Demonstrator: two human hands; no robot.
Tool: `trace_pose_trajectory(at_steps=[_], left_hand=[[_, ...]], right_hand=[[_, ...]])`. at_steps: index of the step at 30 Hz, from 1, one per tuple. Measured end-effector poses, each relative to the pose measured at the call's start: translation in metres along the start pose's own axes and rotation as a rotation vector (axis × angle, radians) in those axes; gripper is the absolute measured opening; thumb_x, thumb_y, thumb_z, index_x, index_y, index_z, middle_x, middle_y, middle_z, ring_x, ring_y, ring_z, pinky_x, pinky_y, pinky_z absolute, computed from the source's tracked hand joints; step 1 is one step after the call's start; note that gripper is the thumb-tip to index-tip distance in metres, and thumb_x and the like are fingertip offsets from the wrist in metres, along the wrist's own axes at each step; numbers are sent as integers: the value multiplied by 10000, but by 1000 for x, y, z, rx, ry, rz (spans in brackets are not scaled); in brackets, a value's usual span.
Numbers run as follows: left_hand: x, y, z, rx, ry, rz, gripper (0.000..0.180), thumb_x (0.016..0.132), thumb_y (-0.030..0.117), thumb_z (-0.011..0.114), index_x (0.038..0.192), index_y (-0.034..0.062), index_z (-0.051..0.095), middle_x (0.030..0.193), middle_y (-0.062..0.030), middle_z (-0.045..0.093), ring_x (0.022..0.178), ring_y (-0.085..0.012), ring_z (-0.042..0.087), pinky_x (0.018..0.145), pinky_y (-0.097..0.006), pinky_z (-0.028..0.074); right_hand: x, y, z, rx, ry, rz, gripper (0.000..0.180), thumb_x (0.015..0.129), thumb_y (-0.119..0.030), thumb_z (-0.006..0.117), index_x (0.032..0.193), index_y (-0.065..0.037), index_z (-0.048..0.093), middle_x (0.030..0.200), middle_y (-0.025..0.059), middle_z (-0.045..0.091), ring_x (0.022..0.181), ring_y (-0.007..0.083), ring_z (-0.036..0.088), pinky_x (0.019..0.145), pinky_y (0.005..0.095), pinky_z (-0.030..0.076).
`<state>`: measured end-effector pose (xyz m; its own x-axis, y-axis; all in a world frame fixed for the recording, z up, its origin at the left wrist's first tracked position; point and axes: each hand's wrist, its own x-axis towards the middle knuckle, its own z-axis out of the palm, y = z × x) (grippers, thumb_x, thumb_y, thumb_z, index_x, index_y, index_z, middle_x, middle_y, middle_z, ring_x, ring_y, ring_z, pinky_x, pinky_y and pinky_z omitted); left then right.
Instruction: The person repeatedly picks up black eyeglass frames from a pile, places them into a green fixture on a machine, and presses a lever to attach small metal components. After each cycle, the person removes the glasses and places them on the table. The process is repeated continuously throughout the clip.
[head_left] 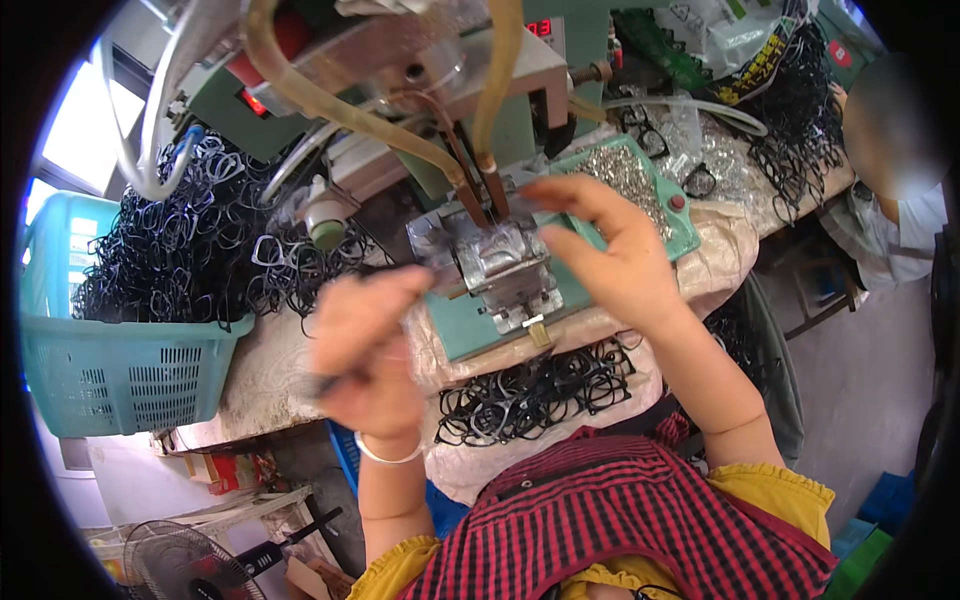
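My left hand (370, 350), smeared by motion, is left of the metal clamping fixture (505, 260), its fingers pointing toward it. A dark thin piece sticks out of this hand; the blur hides what it is. On the fixture's other side my right hand (625, 260) has its thumb and index finger apart, with nothing visible between them. Its fingertips come close to two copper-coloured electrodes (482, 195) that reach down to the fixture from the bench machine (520, 85). Several dark spectacle frames (540, 395) lie in a pile in front of the fixture.
A green tray (683, 232) of small metal parts stands right of the fixture. At left, a turquoise basket (130, 370) has dark spectacle frames heaped over it. More frames (795, 140) are piled at far right, near another person (890, 220). Thick hoses (340, 105) hang above the fixture.
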<state>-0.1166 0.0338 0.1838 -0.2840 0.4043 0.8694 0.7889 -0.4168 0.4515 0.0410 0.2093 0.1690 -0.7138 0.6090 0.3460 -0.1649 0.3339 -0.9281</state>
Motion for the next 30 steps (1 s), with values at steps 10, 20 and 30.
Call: trace_pose_trajectory(at_steps=[10,20,30], left_hand=[[-9,7,28,144,-447,192,248,746,73,787,988,107,744,1067,-59,731,804,-263,596,867,-484,532],[57,92,-50,466,9,517,255,891,131,600,1126,55,665,1117,-102,673,920,-210,643,870,-361,483],[81,80,-50,497,-260,758,192,882,153,661,1046,56,683,1074,-87,674,892,-201,625,822,-335,479]], right_hand=[[-15,104,-64,-995,329,-156,151,767,-123,738,906,-64,731,1160,150,656,1185,363,573,990,450,468],[-9,107,-60,-896,505,-216,64,842,-95,680,893,-57,682,905,112,693,860,337,644,775,424,501],[-6,95,-52,-747,480,-98,112,840,-92,716,942,-46,724,866,121,711,814,281,685,759,351,525]])
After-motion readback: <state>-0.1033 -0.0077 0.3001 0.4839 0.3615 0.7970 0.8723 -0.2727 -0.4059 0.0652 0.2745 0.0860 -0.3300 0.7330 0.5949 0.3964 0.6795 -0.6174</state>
